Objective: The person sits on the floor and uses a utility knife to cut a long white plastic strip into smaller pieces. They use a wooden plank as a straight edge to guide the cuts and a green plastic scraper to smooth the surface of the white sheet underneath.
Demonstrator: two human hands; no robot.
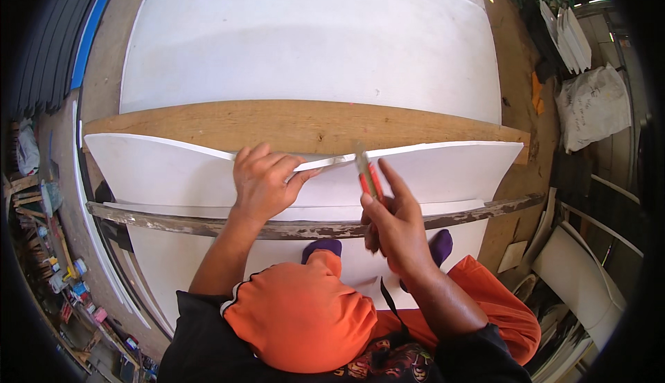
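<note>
A thin white sheet [450,172] spans the middle, its far edge lifted and bowed. My left hand [263,182] is closed over that edge left of centre, fingers on the far side and thumb on the near side. Just right of it, my right hand [398,227] grips a red utility knife [369,179]. The blade points up and away from me, close to the sheet's edge; blur hides whether it touches. The index finger is stretched along the handle. Behind the edge lies a long wooden plank [318,123].
A worn, dark wooden strip [312,229] crosses in front of me. A large white panel [312,43] lies beyond the plank. Tools and clutter [76,293] line the left side. At right are a white sack [594,106] and curved offcuts [582,272].
</note>
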